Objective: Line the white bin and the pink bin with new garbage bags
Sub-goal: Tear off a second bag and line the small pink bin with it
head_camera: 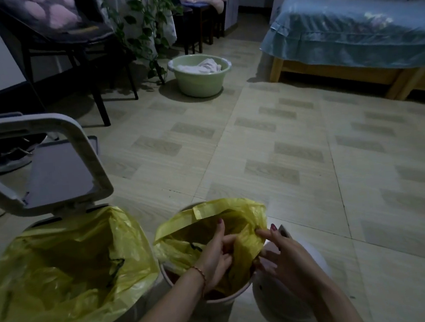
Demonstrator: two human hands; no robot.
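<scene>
The white bin (142,301) stands at the lower left with its lid (59,170) tipped up. A yellow bag (61,274) lines it and hangs over its rim. To its right is the small round pink bin (219,300), with a second yellow bag (226,211) partly inside it. This bag's far edge drapes over the rim, while the near rim is bare. My left hand (216,256) is inside the bag's mouth, gripping its near edge. My right hand (280,253) pinches the same edge from the right side.
A round white object (308,255) lies on the floor under my right arm. Farther off are a green basin (202,75) with cloth in it, a dark chair (70,44), a trailing plant (146,24) and a covered bed (355,33) on the right.
</scene>
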